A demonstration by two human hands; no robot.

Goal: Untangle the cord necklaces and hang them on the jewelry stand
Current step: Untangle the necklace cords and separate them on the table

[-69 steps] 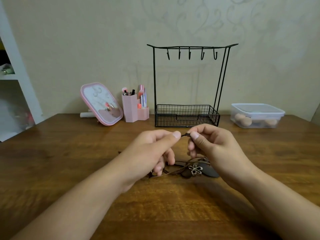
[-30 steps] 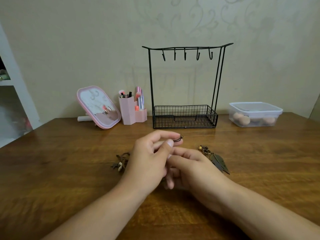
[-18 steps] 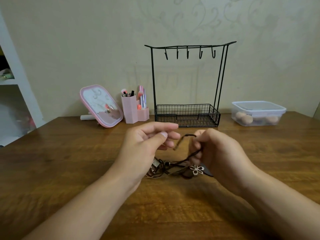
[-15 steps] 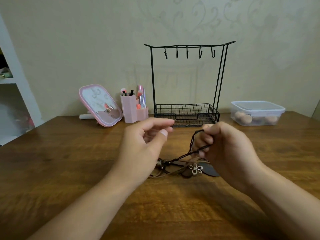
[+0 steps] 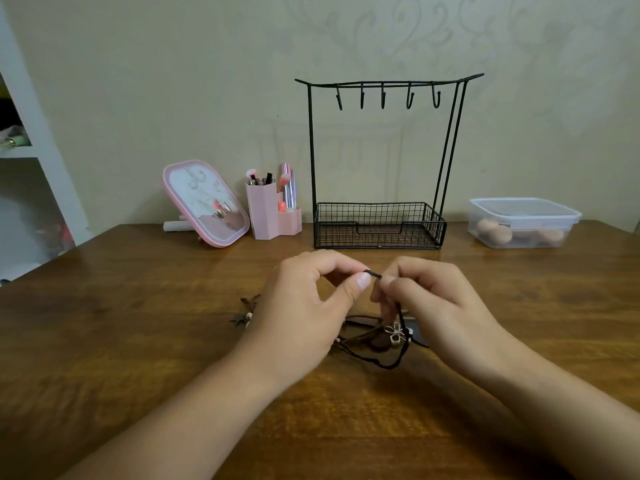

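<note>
While hands pinch, pink mirror (image 5: 206, 202) beside brush holder (image 5: 268, 213).

A pale beige wall with faint raised scroll patterns (image 5: 398, 32) fills the back of the scene, evenly and softly lit. Against it stands a brown wooden table with a visible grain (image 5: 121, 341), its far edge touching or nearly touching the wall — which of the two cannot be told. At the far left rises a white shelving unit (image 5: 45, 161), its upright slanting in the wide-angle view; one shelf board crosses it, with small blurred items on the shelf — too indistinct to name. The floor is out of view.
</note>
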